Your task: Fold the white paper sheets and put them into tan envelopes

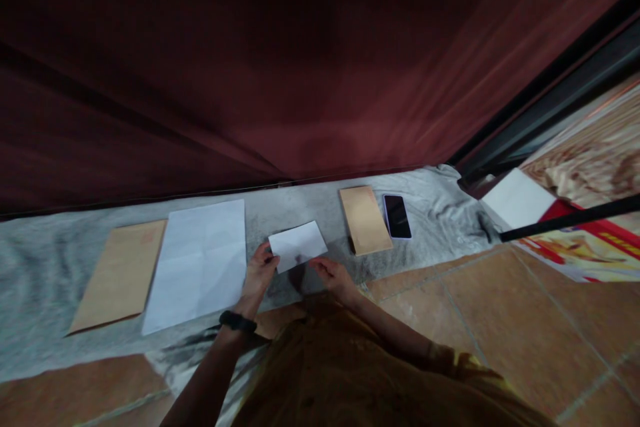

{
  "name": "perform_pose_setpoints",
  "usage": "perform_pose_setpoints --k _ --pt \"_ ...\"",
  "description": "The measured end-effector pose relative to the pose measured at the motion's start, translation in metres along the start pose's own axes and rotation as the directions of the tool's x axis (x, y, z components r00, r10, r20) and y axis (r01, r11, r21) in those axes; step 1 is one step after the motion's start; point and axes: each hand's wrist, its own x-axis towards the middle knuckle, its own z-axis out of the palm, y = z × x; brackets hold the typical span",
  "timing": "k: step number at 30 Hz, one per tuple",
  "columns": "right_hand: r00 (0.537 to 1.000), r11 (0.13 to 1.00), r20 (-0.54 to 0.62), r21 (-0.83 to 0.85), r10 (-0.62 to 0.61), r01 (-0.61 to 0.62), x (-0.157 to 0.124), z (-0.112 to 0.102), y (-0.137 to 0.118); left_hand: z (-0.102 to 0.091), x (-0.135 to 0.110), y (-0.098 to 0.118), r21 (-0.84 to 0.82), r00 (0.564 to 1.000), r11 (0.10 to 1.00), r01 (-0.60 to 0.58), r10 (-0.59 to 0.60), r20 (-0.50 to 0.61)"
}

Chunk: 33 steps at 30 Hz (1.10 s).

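A small white sheet of paper (299,245) is held up between both hands over the grey cloth. My left hand (261,271), with a dark band on the wrist, pinches its left edge. At the lower right corner, my right hand (336,277) has thumb and finger closed on the paper. To the left lies a large white sheet (205,260) with faint fold creases, its side close against a big brown envelope (123,273). A smaller brown envelope (366,220) rests right of my hands, beside a dark-screened phone (397,217).
The grey cloth (433,233) runs along a dark red curtain (320,113) at the back. On the right stand a black metal frame (570,219), a white box (519,199) and a red and yellow printed carton (595,250). Brown floor tiles (525,320) show in front.
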Motion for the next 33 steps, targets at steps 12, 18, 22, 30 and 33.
perform_pose_setpoints --k 12,18,22,30,33 --pt "0.836 0.428 0.261 -0.763 -0.483 0.485 0.006 0.006 0.041 0.009 -0.014 0.006 0.517 0.994 0.850 -0.104 0.111 0.017" --pt "0.857 0.444 0.268 -0.764 -0.441 0.468 0.008 0.004 0.037 0.024 -0.036 -0.009 0.682 0.824 0.562 -0.467 0.557 0.104" --pt "0.869 0.497 0.281 -0.730 -0.408 0.469 0.015 -0.003 0.033 0.040 -0.053 -0.026 0.695 0.697 0.296 -0.656 0.591 0.406" --pt "0.891 0.405 0.234 -0.825 -0.389 0.394 0.032 -0.004 0.037 0.043 -0.060 -0.042 0.757 0.713 0.164 -0.632 0.505 0.486" --pt "0.907 0.406 0.162 -0.854 -0.389 0.326 0.039 -0.003 0.040 0.042 -0.060 -0.039 0.772 0.734 0.182 -0.610 0.496 0.464"
